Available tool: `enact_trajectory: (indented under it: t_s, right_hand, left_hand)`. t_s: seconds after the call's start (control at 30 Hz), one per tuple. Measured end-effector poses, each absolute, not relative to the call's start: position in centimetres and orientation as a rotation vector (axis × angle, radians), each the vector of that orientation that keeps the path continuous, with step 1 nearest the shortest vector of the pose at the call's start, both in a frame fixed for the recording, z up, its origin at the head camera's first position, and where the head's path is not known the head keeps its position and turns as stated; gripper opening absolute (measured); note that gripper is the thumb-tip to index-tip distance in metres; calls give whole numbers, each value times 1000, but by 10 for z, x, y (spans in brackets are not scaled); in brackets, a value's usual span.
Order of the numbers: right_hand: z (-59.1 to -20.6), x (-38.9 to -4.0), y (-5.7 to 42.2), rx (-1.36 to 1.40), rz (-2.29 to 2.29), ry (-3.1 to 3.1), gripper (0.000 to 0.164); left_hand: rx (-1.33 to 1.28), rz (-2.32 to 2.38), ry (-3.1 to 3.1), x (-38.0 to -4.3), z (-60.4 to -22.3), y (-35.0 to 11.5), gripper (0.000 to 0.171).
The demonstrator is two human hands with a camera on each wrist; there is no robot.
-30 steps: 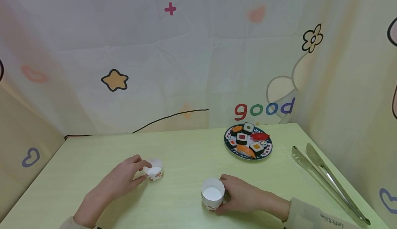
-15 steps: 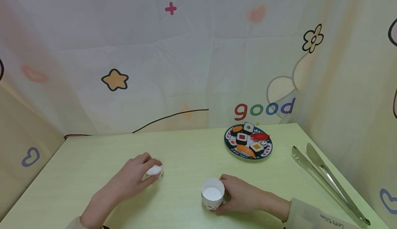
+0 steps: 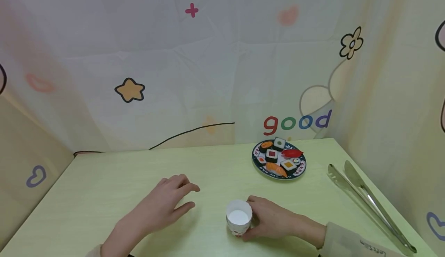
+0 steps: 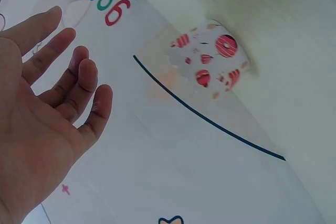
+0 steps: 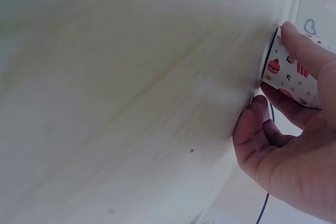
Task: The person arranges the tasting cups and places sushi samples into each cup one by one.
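Note:
My right hand [image 3: 272, 217] holds a white paper baking cup [image 3: 238, 226] upright near the front middle of the table. In the right wrist view, thumb and forefinger grip the sides of this cupcake-printed cup [image 5: 286, 69], its base at the tabletop. My left hand [image 3: 163, 205], fingers loosely bent and spread, hovers over the table to the left with nothing in it. A second paper baking cup [image 4: 210, 59], with red sweets printed on it, stands on the table apart from the left fingers in the left wrist view; the hand hides it in the head view.
A round dark-rimmed plate [image 3: 256, 165] bearing several sushi pieces [image 3: 276, 169] sits at the back right. Metal tongs [image 3: 373, 206] lie along the right edge of the pale green table [image 3: 208, 172]. Printed curtains [image 3: 222, 75] enclose the back and sides.
My left hand has moved right, going from beside the second baking cup, over it, to past it, where it now blocks the cup from the head view. My right hand and its cup stay put.

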State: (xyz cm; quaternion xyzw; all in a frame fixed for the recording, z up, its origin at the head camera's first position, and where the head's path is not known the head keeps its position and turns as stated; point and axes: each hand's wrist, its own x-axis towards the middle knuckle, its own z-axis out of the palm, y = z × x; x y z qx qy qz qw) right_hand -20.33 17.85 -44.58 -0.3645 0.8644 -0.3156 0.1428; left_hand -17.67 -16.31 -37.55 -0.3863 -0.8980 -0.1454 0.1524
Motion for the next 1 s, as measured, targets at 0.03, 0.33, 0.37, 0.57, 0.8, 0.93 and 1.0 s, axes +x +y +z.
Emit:
enact_trajectory:
  t_s: [0.03,0.33,0.37,0.57,0.8,0.93,1.0]
  right_hand:
    - [-445,-203,178,-1071,-900,2497,59]
    - [-426,-193,173,-1035,-878,2507,58]
    - [-425,-192,173,-1024,-872,2511,57]
    - [-416,-187,167,-947,-846,2534,55]
    - [-423,-191,169,-983,-847,2536,56]
    - [-447,-203,177,-1061,-872,2532,60]
    - [-462,-210,181,-1074,-885,2533,62]
  left_hand:
    - [-1117,-418,-2576,-176,-374,-161,31]
    - [-1197,-399,-2570,-171,-372,-147,29]
    - [-1207,-398,-2569,-171,-371,-145,29]
    - [-1249,-401,-2572,-169,-370,-140,28]
    - [-1321,-425,-2557,-170,-372,-131,25]
    - [-1348,-437,-2555,-170,-373,-127,27]
    - [-1355,-434,-2557,-170,-373,-125,29]
